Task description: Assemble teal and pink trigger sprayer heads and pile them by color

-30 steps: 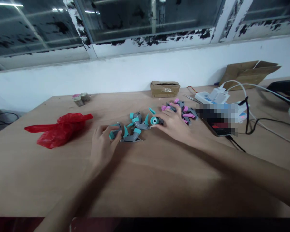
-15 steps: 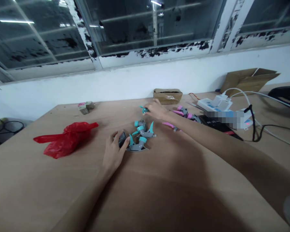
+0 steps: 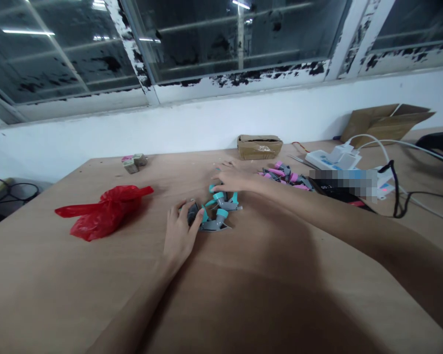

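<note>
Several grey trigger spray heads with teal collars and teal levers lie in a small cluster on the wooden table. My left hand is curled round the grey spray head at the cluster's left end, thumb on its near side. My right hand reaches over the far end of the cluster, palm down. Bits of a teal spray head show by its fingertips, and the fingers and thumb seem closed on it; most of that piece is hidden.
Pink and grey spray heads are piled beyond my right forearm. A red plastic bag lies left. Small blocks and a cardboard box stand at the back. A power strip, cables, a black phone and an open carton are right.
My right hand has come nearer, from beyond the cluster to its far end, with the teal spray head. My left hand stays on its piece. The view has shifted slightly.
</note>
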### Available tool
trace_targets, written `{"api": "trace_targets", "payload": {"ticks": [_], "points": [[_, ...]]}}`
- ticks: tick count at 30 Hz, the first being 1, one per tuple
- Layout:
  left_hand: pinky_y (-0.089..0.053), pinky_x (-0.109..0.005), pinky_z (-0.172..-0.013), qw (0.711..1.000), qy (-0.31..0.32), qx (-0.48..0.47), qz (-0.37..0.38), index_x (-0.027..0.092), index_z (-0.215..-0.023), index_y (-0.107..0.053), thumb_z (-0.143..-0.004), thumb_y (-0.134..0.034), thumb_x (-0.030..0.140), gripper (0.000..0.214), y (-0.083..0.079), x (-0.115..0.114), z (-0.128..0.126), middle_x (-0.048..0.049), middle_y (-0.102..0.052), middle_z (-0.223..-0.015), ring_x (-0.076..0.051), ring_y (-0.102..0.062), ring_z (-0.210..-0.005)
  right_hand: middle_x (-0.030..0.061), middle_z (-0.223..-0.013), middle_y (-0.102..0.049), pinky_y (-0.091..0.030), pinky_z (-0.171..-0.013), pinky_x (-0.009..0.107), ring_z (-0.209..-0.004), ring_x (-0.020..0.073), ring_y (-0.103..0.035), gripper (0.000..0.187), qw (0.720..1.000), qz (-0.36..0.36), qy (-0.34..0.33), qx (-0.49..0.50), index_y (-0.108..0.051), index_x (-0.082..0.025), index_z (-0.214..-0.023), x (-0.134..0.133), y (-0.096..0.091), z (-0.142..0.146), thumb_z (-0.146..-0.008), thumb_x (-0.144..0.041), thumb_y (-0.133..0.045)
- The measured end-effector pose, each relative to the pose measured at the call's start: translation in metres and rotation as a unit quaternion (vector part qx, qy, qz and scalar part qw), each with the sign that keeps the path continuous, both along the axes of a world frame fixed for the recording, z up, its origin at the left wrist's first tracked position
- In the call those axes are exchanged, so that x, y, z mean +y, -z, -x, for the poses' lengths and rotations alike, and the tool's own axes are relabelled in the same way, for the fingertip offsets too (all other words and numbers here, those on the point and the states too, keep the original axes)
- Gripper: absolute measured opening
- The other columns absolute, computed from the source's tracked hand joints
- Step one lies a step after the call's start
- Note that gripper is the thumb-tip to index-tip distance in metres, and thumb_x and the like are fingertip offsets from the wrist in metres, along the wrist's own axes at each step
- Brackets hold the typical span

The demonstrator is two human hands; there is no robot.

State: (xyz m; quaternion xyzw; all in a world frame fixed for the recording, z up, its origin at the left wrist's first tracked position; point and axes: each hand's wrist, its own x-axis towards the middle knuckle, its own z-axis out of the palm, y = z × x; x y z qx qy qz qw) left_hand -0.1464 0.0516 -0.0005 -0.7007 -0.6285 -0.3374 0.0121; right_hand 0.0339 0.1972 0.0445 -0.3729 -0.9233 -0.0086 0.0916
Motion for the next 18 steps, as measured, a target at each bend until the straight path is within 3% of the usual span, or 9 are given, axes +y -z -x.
{"api": "trace_targets", "payload": {"ticks": [6,10,14,18], "points": [[-0.04,-0.045,-0.097,1.0,-0.007,-0.01,-0.023,0.018,-0.109,-0.058,-0.088,-0.048,0.039,0.032,-0.003,-0.003,-0.002,-0.0111,-0.052,-0.112,-0.026,-0.048,-0.109,0.0134,-0.124,-0.056,-0.028,-0.096,0.055,-0.115,0.037,-0.046,0.036,0.999,0.034,0.017,0.005,-0.073,-0.021,-0.087,0.006,0.014,0.016,-0.066,-0.051,-0.07],[-0.042,-0.043,-0.095,0.999,-0.01,-0.017,-0.043,0.018,-0.107,-0.058,-0.088,-0.049,0.037,0.029,-0.006,-0.005,-0.004,-0.0097,-0.054,-0.107,-0.025,-0.049,-0.105,0.0131,-0.127,-0.053,-0.026,-0.099,0.051,-0.117,0.0331,-0.045,0.033,0.997,-0.011,0.015,0.075,-0.068,-0.019,-0.091,0.002,0.007,0.011,-0.069,-0.043,-0.07],[-0.047,-0.039,-0.089,0.997,-0.004,-0.042,-0.064,0.017,-0.102,-0.059,-0.087,-0.051,0.035,0.025,-0.011,-0.009,-0.006,-0.0081,-0.054,-0.103,-0.023,-0.054,-0.099,0.0116,-0.111,-0.062,-0.023,-0.1,0.051,-0.111,0.0278,-0.05,0.039,0.983,-0.064,0.035,0.17,-0.057,-0.017,-0.107,-0.017,-0.017,-0.015,-0.079,-0.043,-0.062],[-0.049,-0.033,-0.076,0.994,0.024,-0.073,-0.075,0.017,-0.097,-0.059,-0.086,-0.053,0.03,0.018,-0.016,-0.017,-0.013,-0.0052,-0.057,-0.096,-0.019,-0.058,-0.087,0.0056,-0.094,-0.066,-0.03,-0.097,0.047,-0.091,0.0224,-0.059,0.033,0.947,-0.09,0.037,0.307,-0.056,-0.018,-0.096,-0.058,-0.037,-0.064,-0.076,-0.044,-0.064]]}}
